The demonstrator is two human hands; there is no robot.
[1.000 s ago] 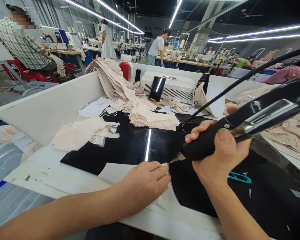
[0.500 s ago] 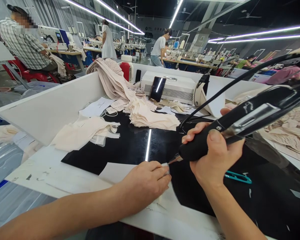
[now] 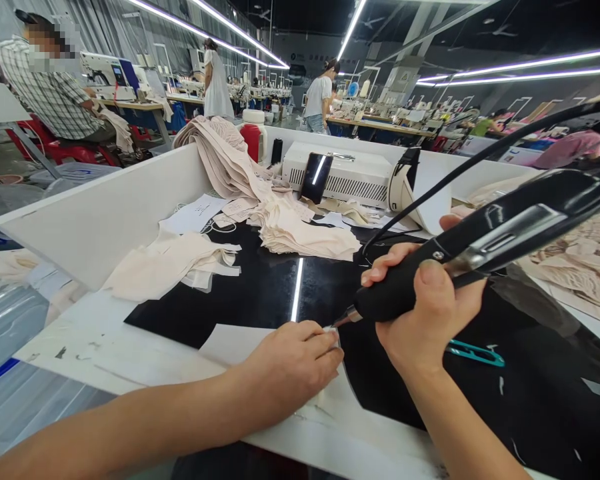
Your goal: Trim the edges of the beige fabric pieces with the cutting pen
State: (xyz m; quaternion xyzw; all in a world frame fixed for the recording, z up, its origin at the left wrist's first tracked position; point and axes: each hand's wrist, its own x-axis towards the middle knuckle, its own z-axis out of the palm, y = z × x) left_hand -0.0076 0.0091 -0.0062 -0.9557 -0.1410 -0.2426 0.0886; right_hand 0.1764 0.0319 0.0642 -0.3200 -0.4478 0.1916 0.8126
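Observation:
My right hand (image 3: 425, 313) is wrapped round a black corded hand tool (image 3: 485, 243) with a metal tip pointing down and left. The tip (image 3: 341, 321) meets the edge of a pale fabric piece (image 3: 230, 343) lying on the glossy black work surface (image 3: 280, 293). My left hand (image 3: 290, 370) rests knuckles up on that piece, fingers curled and pinching its edge right at the tool tip.
Cream fabric cutouts (image 3: 175, 263) and a taller stack (image 3: 280, 227) lie at the back left. A white box-shaped machine (image 3: 345, 177), a phone (image 3: 316, 179) and teal snips (image 3: 475, 353) are near. White walls (image 3: 100, 220) border the table. Other people work at stations behind.
The tool and my right hand have slid slightly left, bringing the tip closer to my left fingers. My left hand has stayed in place.

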